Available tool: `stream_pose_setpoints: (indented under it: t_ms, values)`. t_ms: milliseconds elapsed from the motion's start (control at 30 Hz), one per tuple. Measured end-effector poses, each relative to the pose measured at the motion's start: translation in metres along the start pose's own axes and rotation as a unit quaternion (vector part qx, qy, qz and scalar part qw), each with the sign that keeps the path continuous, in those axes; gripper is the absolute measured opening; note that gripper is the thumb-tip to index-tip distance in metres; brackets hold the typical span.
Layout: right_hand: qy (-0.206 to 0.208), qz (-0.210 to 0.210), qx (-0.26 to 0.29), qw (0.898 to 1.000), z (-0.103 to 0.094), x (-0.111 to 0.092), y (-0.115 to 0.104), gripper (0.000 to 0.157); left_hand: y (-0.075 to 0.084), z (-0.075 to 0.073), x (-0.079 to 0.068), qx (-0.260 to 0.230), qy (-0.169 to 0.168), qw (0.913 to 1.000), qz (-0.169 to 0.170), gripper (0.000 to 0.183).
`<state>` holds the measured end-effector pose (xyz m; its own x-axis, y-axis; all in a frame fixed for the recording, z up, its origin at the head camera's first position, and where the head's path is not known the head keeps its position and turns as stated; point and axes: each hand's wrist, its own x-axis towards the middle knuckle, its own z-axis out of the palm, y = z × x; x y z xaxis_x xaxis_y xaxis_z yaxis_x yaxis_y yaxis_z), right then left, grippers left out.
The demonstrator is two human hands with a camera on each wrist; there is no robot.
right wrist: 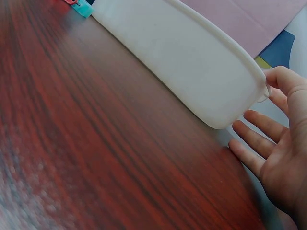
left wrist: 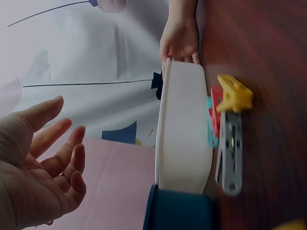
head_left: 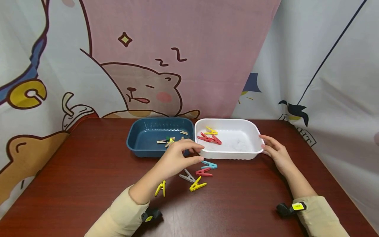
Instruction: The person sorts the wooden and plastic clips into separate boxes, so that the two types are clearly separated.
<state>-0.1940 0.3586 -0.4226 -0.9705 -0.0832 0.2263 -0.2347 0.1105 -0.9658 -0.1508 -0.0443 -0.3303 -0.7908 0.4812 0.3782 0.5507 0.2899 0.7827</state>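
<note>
My left hand (head_left: 179, 156) hovers by the near left corner of the white tray (head_left: 228, 155), thumb and fingers apart with nothing between them. In the left wrist view its fingers (left wrist: 62, 160) are loosely bent and empty. My right hand (head_left: 278, 154) holds the tray's right end, thumb at the rim and a finger under the small lip in the right wrist view. Inside the tray lie red clothespins (head_left: 209, 138) and a yellow clothespin (head_left: 211, 131). In front of it lie a blue clothespin (head_left: 209, 164), a red clothespin (head_left: 204, 172), a grey clothespin (head_left: 188, 176) and a yellow clothespin (head_left: 197, 184).
A dark blue tray (head_left: 142, 153) stands against the white tray's left side, with several small wooden clips (head_left: 170, 142) in it, partly hidden by my left hand. Another yellow clothespin (head_left: 161, 188) lies near my left forearm. A printed curtain (head_left: 207, 59) hangs behind the brown table (head_left: 237, 197).
</note>
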Motion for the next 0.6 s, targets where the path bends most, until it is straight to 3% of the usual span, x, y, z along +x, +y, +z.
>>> stream_pose_setpoints:
  t_ms: [333,600]
  values:
    - [0.002,-0.004,-0.006,1.000,0.001,0.000,0.000,0.039,-0.011,-0.021,-0.027,0.018,-0.049,0.9986,-0.009,0.032]
    - [0.001,0.001,-0.008,1.000,0.001,0.000,-0.001,0.040,-0.029,-0.037,-0.048,0.032,-0.087,0.9954,-0.022,0.037]
